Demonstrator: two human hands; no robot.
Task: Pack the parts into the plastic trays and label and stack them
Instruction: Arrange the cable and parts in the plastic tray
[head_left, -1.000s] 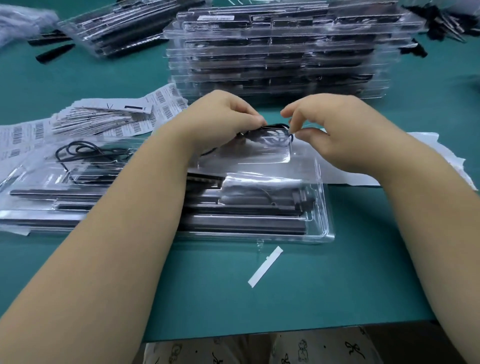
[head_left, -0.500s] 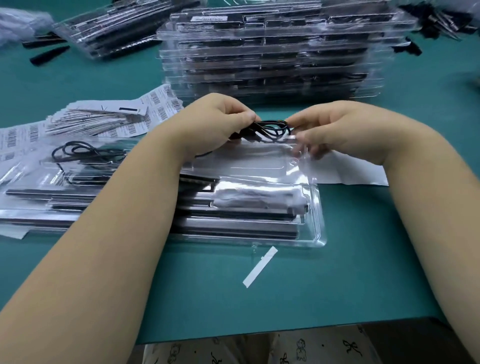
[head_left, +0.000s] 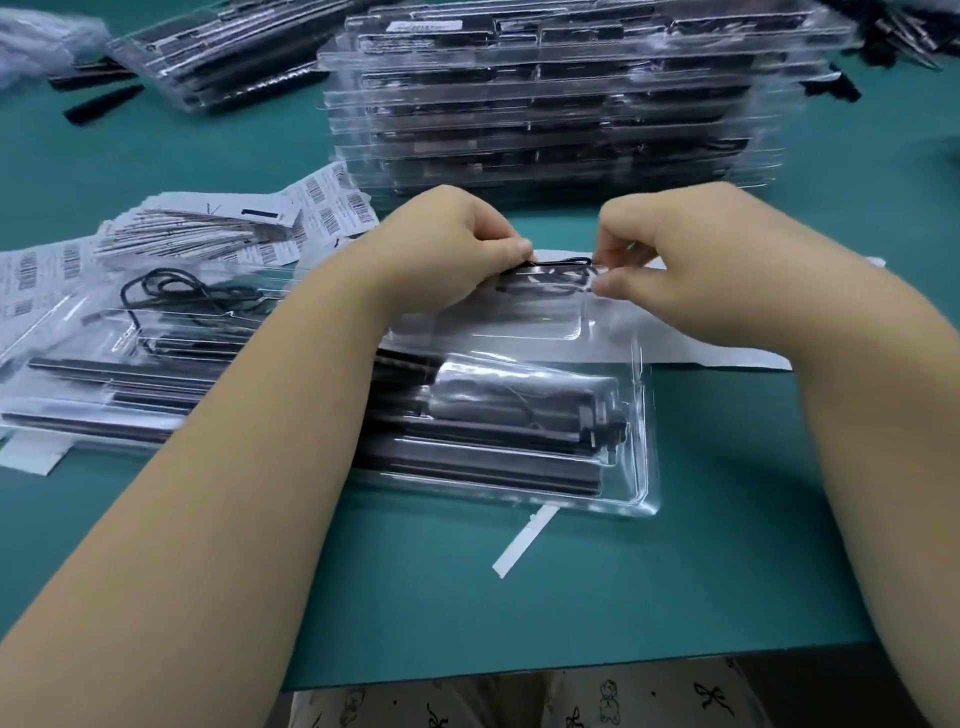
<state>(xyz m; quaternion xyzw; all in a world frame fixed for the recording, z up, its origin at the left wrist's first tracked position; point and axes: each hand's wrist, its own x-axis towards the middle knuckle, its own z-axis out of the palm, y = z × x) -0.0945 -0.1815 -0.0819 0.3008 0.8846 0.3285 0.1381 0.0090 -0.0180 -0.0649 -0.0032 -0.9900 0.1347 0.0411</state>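
Both hands pinching black cord (head_left: 563, 264) (taut), left hand (head_left: 457, 249), right hand (head_left: 670, 265)

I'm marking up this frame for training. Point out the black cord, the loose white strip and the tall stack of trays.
black cord (head_left: 563, 263), head view, stretch between both hands.
loose white strip (head_left: 523, 540), head view, middle.
tall stack of trays (head_left: 571, 104), head view, front side.

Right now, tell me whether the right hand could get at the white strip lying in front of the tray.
Probably yes: the white strip lies bare on the mat, uncovered, but the right hand pinches the black cord and must let go first.
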